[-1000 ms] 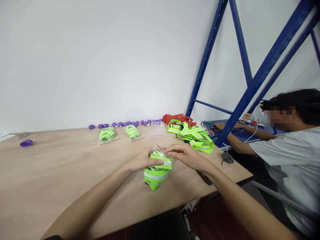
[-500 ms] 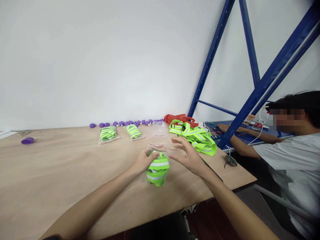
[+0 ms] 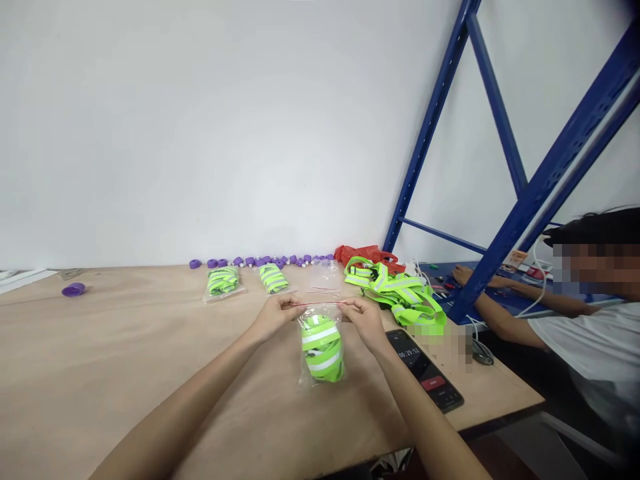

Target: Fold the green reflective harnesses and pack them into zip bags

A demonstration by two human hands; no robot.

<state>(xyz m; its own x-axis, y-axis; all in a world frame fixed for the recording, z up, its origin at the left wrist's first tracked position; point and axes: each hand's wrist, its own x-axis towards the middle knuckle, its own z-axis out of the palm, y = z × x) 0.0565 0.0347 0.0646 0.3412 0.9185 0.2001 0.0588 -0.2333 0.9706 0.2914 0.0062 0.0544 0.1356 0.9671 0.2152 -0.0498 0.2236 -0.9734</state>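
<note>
A clear zip bag [image 3: 306, 327] hangs between my hands, with a folded neon-green reflective strap [image 3: 323, 353] inside it. My left hand [image 3: 276, 317] pinches the left end of the bag's red-lined top edge. At the other end, my right hand [image 3: 364, 320] pinches the same edge, so the top is stretched straight. Beyond my hands lie two filled bags of green straps, one at the left [image 3: 223, 281] and one nearer the middle [image 3: 273, 278]. Flat clear bags [image 3: 324, 277] lie to their right. A loose heap of green reflective straps [image 3: 400, 290] is further right.
Purple rolls [image 3: 260, 261] line the wall, and another purple piece [image 3: 73, 289] lies far left. A red plastic bag [image 3: 365, 254] sits behind the straps. A phone [image 3: 425, 370] lies by my right forearm. At right stand a blue frame [image 3: 500, 260] and a seated co-worker [image 3: 585, 347].
My right hand has closed onto the bag's top edge, and my left hand has shifted to its left end. The edge is now pulled straight. The view has shifted, showing the phone.
</note>
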